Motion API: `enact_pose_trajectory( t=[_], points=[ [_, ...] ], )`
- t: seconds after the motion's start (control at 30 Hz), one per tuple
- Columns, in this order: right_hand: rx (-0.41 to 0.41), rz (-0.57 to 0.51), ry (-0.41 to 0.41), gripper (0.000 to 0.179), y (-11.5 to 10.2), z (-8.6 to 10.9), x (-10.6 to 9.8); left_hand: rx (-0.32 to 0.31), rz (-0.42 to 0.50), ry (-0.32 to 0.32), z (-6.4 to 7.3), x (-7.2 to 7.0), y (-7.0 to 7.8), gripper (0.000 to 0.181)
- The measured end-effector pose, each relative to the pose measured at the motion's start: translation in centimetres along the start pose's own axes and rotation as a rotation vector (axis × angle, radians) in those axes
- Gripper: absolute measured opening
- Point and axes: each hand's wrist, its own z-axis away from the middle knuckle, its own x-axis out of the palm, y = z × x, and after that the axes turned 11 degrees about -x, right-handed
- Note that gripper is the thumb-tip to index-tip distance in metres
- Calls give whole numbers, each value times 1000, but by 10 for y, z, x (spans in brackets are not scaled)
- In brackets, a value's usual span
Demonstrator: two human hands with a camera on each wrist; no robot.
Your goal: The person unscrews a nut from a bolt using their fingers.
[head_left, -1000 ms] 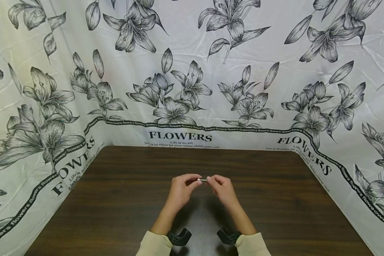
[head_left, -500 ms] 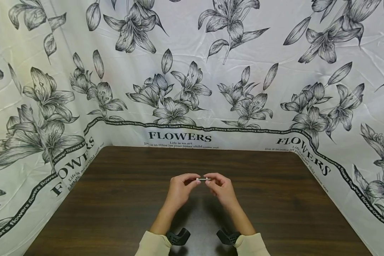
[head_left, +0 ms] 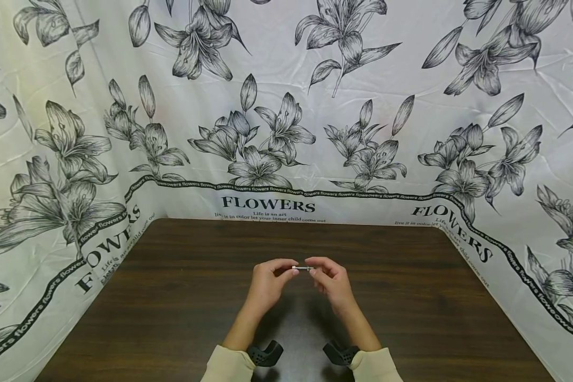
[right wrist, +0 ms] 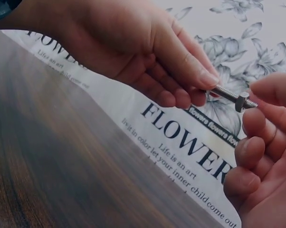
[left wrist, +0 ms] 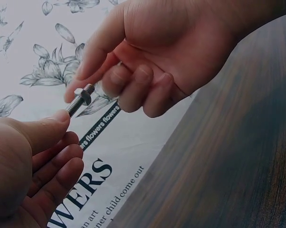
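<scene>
A silver threaded bolt [right wrist: 225, 93] lies nearly level between the two hands, with a hex nut [right wrist: 241, 102] around its threads close to the free end. My left hand [head_left: 266, 286] pinches the opposite end of the bolt between thumb and index finger, which hide that end. Around the nut's end is my right hand [head_left: 335, 286], its thumb and index finger parted and the other fingers loosely curled. The nut [left wrist: 82, 96] shows uncovered in the left wrist view, and a short bit of thread sticks out past it.
Both hands are above a dark brown wooden table [head_left: 172, 297]. A white cloth [head_left: 363, 69] printed with black lilies and lettering hangs behind and along both sides. Dark wrist-worn devices [head_left: 266, 354] sit by the cream sleeves [head_left: 230, 364].
A second ago the right fingertips covered the bolt's right end; since then they have parted and the nut has come into view. The left hand keeps its pinch, almost in place.
</scene>
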Motion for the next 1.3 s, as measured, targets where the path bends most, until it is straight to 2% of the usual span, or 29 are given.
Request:
enact_pose_trajectory(
  t=[0.3, 0.43, 0.73, 1.1, 1.3],
  points=[
    [170, 66, 18, 25, -23, -5, 9, 10, 5, -7, 0, 1, -1, 13],
    [197, 89, 0, 29, -27, -5, 11, 17, 1, -7, 0, 1, -1, 12],
    [165, 55, 14, 18, -29, -4, 10, 20, 1, -5, 0, 1, -1, 12],
    [85, 41, -3, 18, -30, -4, 9, 8, -1, -6, -1, -1, -2, 11],
    [72, 17, -1, 19, -18, -2, 5, 0, -7, -1, 0, -1, -1, 11]
  ],
)
